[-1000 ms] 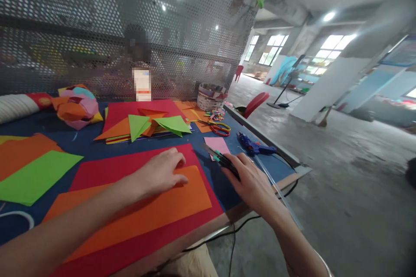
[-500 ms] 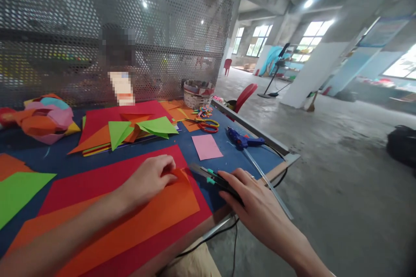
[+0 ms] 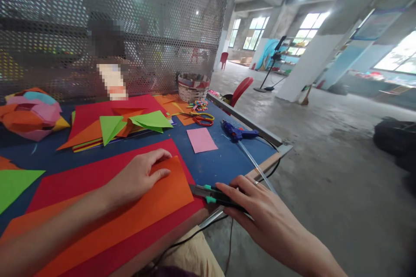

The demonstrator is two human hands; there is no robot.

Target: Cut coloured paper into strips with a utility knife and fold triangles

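My left hand rests on the orange paper, thumb and forefinger spread apart near its right end. That paper lies over a larger red sheet at the near edge of the blue table. A black and green utility knife is gripped in my right hand, its blade pointing left. The blade tip is at the right edge of the orange paper; whether it goes under the paper I cannot tell. Beyond the knife lies a small pink paper square.
A blue glue gun with a clear glue stick lies by the right edge. Behind are scissors, a woven basket, folded green papers and a paper ball. A person shows beyond the perforated screen.
My left hand has let go of the orange paper's lifted edge and spread over it, the paper now flatter. The knife has moved down and left to the paper's edge. The view has shifted slightly.
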